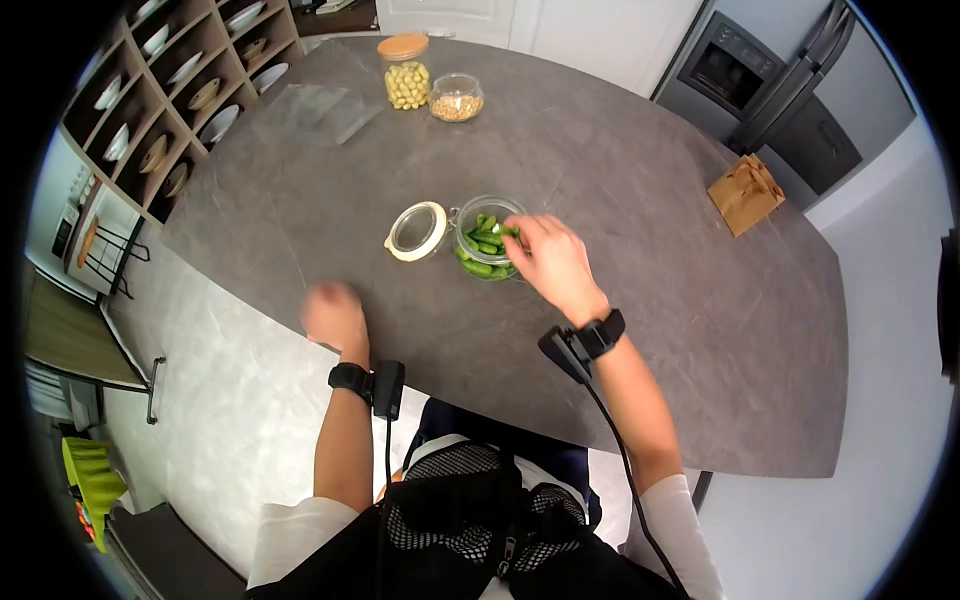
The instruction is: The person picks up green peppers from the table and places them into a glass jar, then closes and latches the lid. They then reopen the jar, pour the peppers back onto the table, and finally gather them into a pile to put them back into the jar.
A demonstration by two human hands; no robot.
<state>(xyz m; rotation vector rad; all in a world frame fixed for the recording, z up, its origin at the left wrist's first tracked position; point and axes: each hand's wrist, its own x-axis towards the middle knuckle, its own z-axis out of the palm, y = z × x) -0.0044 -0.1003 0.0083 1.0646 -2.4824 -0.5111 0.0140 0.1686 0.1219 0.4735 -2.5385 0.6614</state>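
Observation:
A glass jar (pixel 487 271) with its hinged lid (pixel 418 231) swung open to the left stands near the middle of the grey table. Green vegetables (pixel 486 236), like small cucumbers or peppers, fill it. My right hand (pixel 553 262) is at the right side of the jar's mouth, fingers bent together over the rim next to the green pieces; what its fingertips hold, if anything, is hidden. Over the table's front edge, left of the jar, my left hand (pixel 336 314) is blurred by motion and touches neither jar nor lid.
At the back of the table (pixel 680 330) are a lidded jar of pale yellow pieces (pixel 408 86), a glass bowl of small grains (pixel 456 106) and a clear plastic sheet or tray (pixel 318 112). A brown paper bag (pixel 746 195) stands at the right edge. Shelves with dishes (pixel 165 90) rise at left.

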